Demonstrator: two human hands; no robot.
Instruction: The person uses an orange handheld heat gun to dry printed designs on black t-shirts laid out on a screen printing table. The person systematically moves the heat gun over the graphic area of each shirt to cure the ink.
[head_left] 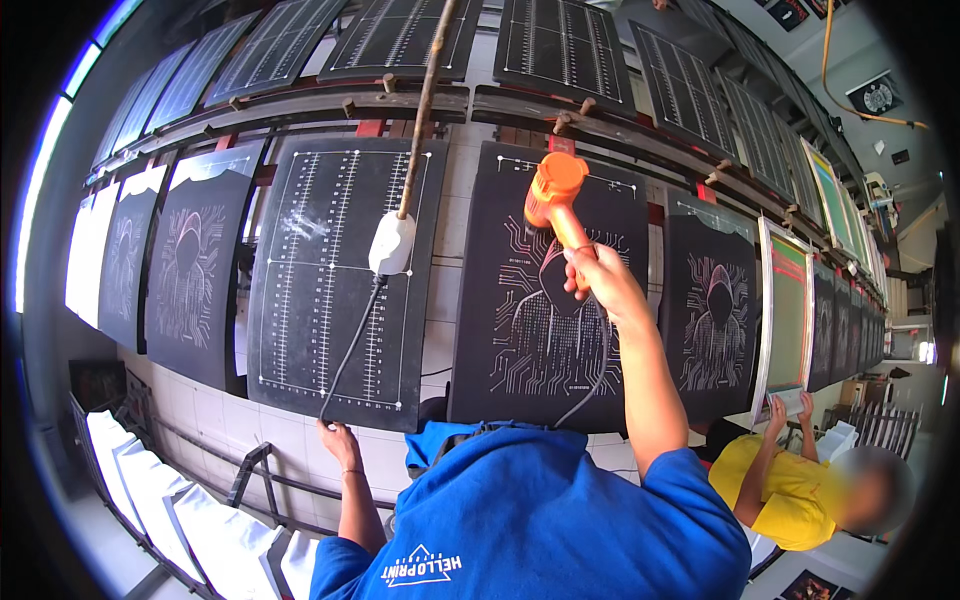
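My right grip (605,280) wraps the orange heat gun (558,195), one o'clock; left grip (340,443), seven, I can't tell, and swinging wide could drag the gun's cord (592,398) across the hooded-figure print (545,325).

Bright strip (37,195) glares at left; rim black, edges bowed (co-worker's head (875,490) blurred).
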